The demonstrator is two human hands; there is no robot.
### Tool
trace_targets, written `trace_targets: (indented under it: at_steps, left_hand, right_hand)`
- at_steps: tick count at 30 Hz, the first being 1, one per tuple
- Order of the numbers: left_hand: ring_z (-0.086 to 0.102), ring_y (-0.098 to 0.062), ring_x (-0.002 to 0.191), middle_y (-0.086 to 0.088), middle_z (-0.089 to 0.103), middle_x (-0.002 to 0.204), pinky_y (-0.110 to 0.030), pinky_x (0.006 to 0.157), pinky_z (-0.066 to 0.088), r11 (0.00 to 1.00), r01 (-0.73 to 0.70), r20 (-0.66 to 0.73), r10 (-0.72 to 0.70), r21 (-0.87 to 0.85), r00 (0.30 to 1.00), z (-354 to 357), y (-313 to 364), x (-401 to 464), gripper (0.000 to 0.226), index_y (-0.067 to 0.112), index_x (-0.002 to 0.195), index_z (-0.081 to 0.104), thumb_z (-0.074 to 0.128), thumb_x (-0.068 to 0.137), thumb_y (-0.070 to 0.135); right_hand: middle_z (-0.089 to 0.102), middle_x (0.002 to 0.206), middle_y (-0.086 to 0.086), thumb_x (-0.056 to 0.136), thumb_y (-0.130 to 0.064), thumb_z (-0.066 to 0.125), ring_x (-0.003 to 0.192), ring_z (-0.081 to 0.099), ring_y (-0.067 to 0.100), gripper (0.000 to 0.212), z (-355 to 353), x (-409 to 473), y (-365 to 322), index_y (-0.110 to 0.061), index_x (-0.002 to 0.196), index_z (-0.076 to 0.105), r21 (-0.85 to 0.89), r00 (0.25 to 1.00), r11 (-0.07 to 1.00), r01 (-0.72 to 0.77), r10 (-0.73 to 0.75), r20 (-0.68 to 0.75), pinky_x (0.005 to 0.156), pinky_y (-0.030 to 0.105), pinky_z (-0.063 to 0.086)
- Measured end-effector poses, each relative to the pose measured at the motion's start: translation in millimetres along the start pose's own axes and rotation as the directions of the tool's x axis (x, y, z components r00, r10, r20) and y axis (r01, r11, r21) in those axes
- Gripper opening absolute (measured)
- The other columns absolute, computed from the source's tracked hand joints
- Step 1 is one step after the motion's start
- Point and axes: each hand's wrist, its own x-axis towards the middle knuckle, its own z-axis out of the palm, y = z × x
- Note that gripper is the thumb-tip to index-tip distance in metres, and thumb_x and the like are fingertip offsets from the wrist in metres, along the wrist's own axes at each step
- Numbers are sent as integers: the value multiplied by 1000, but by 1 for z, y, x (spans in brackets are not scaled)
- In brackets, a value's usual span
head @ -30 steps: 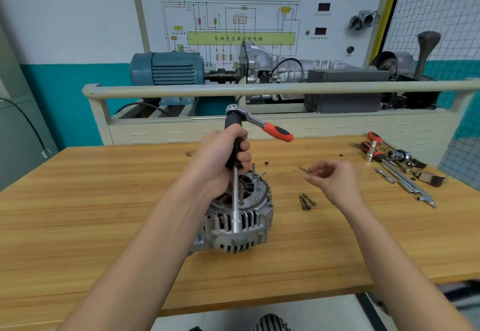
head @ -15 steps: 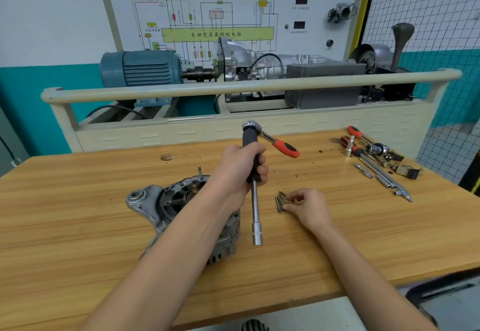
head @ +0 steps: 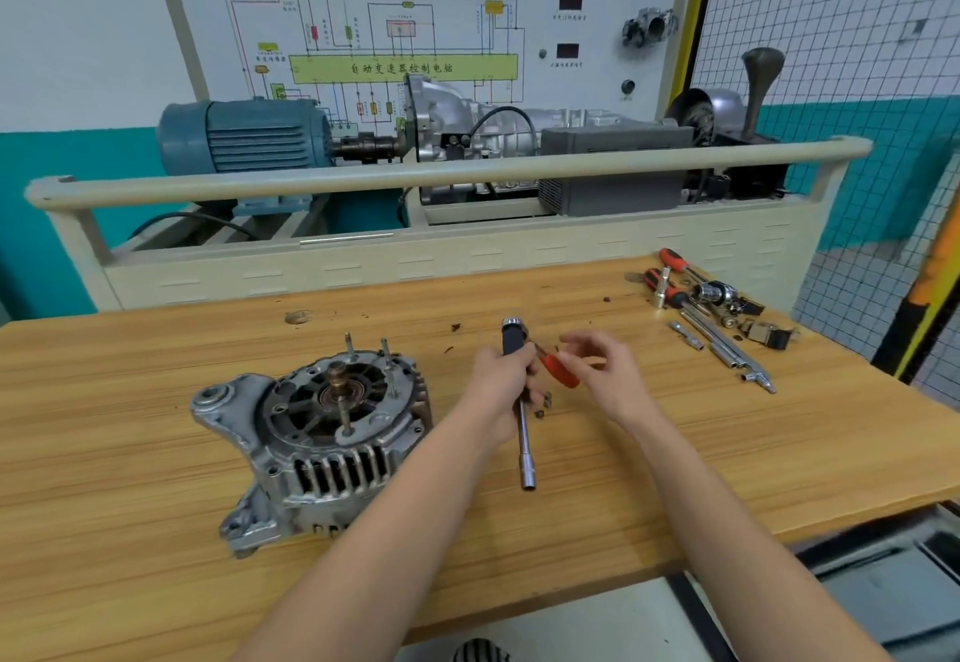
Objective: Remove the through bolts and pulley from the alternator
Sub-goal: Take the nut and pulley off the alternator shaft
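- The alternator (head: pixel 317 440) sits on the wooden surface (head: pixel 104 401) to the left of the left hand (head: pixel 501 383), open end up with its shaft and a few studs standing clear. A second ago the long socket was down in it; now nothing touches it.
- The ratchet wrench (head: pixel 521 404) has come away from the housing. The left hand grips its black upper part, socket end pointing down toward the surface, just right of the alternator.
- The removed bolts (head: pixel 543 404) lie mostly hidden just behind that hand and tool; only small dark ends show, so I cannot count them.
- The right hand (head: pixel 605 370), which was laying a bolt down with the others, has lifted and now has loosely curled fingers at the wrench's red handle; whether it really grips it I cannot tell.
- My reading: another bolt is out, and the wrench is being reset or handed over for the next fastener.
- Spare tools (head: pixel 717 321) lie well beyond the right hand, at the far right.
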Motion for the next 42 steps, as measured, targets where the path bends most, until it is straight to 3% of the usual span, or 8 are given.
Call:
trace_targets:
  at_steps: [6,9,15,24,28,34,38,42]
  left_hand:
    - [41,-9,44,-6,53,73,-21,40,36,997,22,-24,-24,-80,999,3,-25,29,11,3,99,51,52,99,13]
    - [47,-19,63,-12,52,83,-29,56,39,953,-38,-181,96,302,979,-3,-35,46,8,1,99,55,56,93,5]
    - [48,-24,100,-9,45,119,-30,78,41,534,48,-259,328,844,909,-21,-52,54,27,7,116,59,56,90,2]
    - [42,-25,119,-11,50,126,-32,100,39,274,27,-154,455,961,877,-28,-59,50,30,6,122,57,53,92,4]
    - [42,-22,125,-9,47,134,-30,104,37,272,-170,4,520,947,854,-17,-54,18,41,5,135,44,52,95,11]
    - [53,-5,111,13,53,117,-21,93,44,374,-665,224,739,647,635,-26,-13,-78,36,19,123,57,53,89,10]
    - [59,-2,98,13,64,103,-17,84,48,315,-765,119,884,561,452,-71,24,-124,31,26,103,64,52,82,7]
    - [57,3,96,13,62,98,-15,86,45,321,-664,-89,929,676,359,-137,42,-128,28,21,100,63,57,84,-1]
  right_hand:
    - [65,118,5,92,-14,61,112,57,22,31,22,11,34,-12,123,63,-213,999,976,-39,41,9,97,31,42]
    - [66,119,3,90,-17,64,114,56,21,29,29,14,40,-16,120,67,-260,998,964,-53,40,-54,103,40,39]
    - [63,123,-3,92,-26,61,118,50,18,29,42,18,41,-23,121,66,-459,988,881,-114,51,-148,96,33,28]
    - [58,128,1,94,-17,57,120,44,20,31,47,17,38,-20,124,63,-506,991,852,-136,110,-82,96,32,27]
    - [55,133,1,85,-4,55,127,42,21,44,44,6,15,-21,125,62,-458,987,875,-157,127,-96,104,34,23]
    - [68,102,4,79,12,49,103,62,25,38,48,-21,-85,-14,96,70,276,998,961,36,-21,-58,93,42,49]
    - [71,92,-8,86,-5,60,93,65,10,25,60,-40,-137,-27,89,70,319,977,938,134,-179,115,78,28,53]
    - [69,104,-13,88,-28,67,103,62,3,13,82,-54,-154,-30,101,69,297,946,947,126,-205,252,95,32,51]
